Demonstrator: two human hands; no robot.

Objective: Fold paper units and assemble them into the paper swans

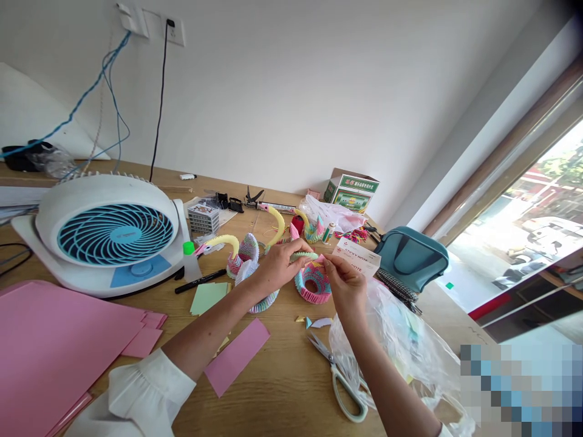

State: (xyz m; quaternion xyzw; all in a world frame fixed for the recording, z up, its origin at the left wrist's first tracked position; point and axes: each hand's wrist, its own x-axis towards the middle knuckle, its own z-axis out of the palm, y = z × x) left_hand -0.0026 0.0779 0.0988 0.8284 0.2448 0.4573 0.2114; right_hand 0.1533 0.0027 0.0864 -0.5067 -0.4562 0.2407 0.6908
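Note:
My left hand (283, 264) is closed around a pale green strip of folded paper pieces (304, 257), partly hidden by the fingers. Pinched in my right hand (347, 280) is a small pink folded paper piece (320, 259), close to the end of the green strip. Just below both hands sits a round pink and blue paper basket (315, 296). Left of it are paper swans with yellow necks (223, 241) and a pastel ring-shaped piece (265, 303). A few small folded pieces (321, 323) lie in front of the basket.
White-handled scissors (348, 397) lie beside a clear plastic bag (401, 340). A pink paper strip (237, 358), green notes (208, 298) and large pink sheets (68, 346) are at left. A white fan (113, 233) stands behind them; a teal bag (412, 261) is at right.

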